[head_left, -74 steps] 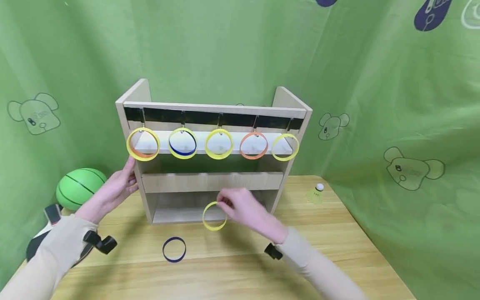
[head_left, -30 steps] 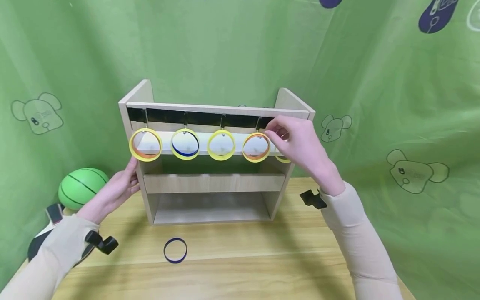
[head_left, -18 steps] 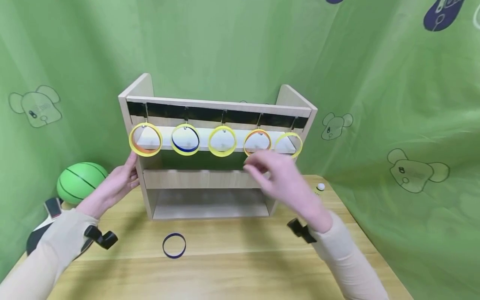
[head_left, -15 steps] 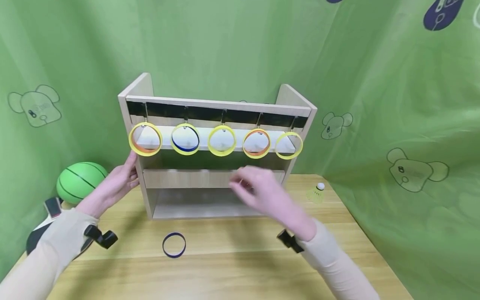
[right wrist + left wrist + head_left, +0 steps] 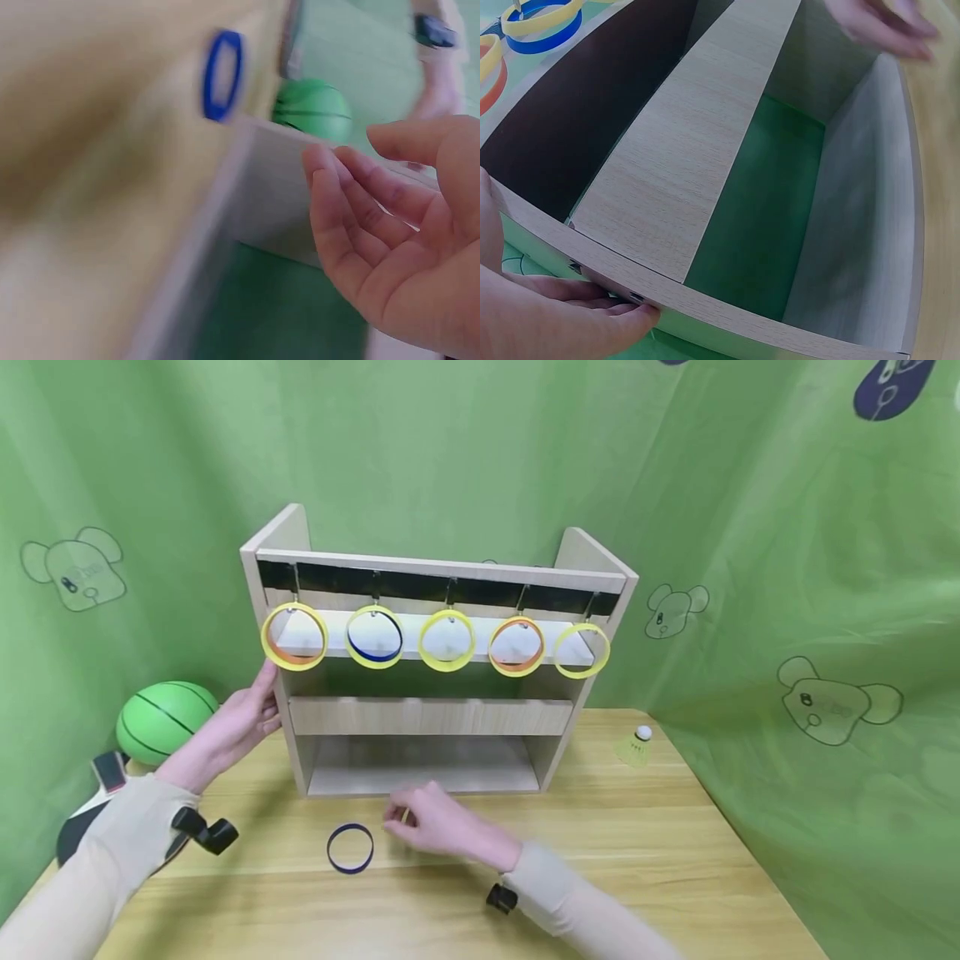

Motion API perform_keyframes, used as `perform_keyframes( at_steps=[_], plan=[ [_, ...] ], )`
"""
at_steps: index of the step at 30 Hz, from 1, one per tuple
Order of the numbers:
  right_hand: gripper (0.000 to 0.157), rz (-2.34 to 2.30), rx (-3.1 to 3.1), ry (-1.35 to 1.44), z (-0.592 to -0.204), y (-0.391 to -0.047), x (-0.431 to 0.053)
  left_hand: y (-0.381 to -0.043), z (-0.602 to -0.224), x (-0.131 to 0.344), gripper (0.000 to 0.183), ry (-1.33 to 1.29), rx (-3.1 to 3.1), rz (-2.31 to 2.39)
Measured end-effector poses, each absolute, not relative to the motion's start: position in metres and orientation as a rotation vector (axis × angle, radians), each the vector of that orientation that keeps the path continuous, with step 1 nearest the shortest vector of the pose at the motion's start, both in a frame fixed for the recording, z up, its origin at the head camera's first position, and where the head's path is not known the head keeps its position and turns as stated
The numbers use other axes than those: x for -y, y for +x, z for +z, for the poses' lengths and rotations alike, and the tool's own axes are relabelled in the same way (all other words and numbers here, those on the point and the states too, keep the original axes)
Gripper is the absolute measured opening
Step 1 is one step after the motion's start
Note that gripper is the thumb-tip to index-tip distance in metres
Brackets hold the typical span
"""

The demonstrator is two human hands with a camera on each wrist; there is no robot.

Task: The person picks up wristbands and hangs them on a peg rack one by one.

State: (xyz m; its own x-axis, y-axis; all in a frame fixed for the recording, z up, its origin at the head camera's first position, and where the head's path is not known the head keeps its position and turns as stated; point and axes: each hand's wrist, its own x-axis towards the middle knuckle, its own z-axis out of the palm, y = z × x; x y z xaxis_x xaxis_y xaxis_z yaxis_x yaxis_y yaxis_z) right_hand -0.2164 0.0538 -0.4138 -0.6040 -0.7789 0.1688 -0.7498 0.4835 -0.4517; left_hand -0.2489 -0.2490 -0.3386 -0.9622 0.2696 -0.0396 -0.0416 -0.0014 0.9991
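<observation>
In the head view my left hand (image 5: 236, 722) rests against the outer left side of a small wooden shelf unit (image 5: 427, 718), thumb near its front edge. The left wrist view shows its fingers (image 5: 585, 296) lying along the outside of that panel. My right hand (image 5: 438, 821), bent and holding nothing, is low over the table, just right of a dark blue wristband (image 5: 351, 869). Wristbands hang from a row of hooks: yellow with orange (image 5: 294, 665), yellow with blue (image 5: 374, 664), yellow (image 5: 446, 666), orange with yellow (image 5: 516, 669), and yellow (image 5: 582, 675).
A green ball (image 5: 167, 722) lies left of the shelf, with a black-and-white object (image 5: 84, 822) partly behind my left sleeve. A shuttlecock (image 5: 639, 743) stands on the wooden table (image 5: 637, 843) at right. Green curtain (image 5: 465, 452) surrounds the back and sides.
My right hand carried a yellow wristband up to the fourth hook and let go of it there. It then came down leftward towards the blue wristband. My left hand stayed at the shelf.
</observation>
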Motion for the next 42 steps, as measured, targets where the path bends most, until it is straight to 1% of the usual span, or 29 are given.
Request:
perform_keyframes(
  at_steps=[5, 10, 15, 23, 26, 35, 42],
  plan=[
    [0.008, -0.698, -2.64, -1.259, -0.445, -0.221, -0.039, -0.25, -0.338, 0.248, 0.097, 0.23, -2.041, 2.065],
    [0.006, -0.626, -2.705, -1.164, -0.458, -0.227, -0.031, -0.25, -0.338, 0.248, 0.097, 0.235, -2.043, 2.061],
    [0.009, -0.58, -2.747, -1.133, -0.46, -0.231, -0.023, -0.249, -0.337, 0.249, 0.096, 0.25, -2.057, 2.061],
    [0.018, -0.476, -2.798, -1.093, -0.466, -0.232, -0.01, -0.248, -0.338, 0.249, 0.096, 0.253, -2.049, 2.065],
    [0.019, -0.455, -2.801, -1.1, -0.467, -0.232, -0.007, -0.248, -0.339, 0.249, 0.095, 0.258, -2.049, 2.066],
    [0.007, -0.496, -2.792, -1.194, -0.465, -0.233, -0.008, -0.249, -0.342, 0.25, 0.096, 0.254, -2.067, 2.054],
    [0.005, -0.657, -2.759, -1.236, -0.459, -0.23, -0.017, -0.25, -0.342, 0.251, 0.097, 0.275, -2.061, 2.06]
  ],
)
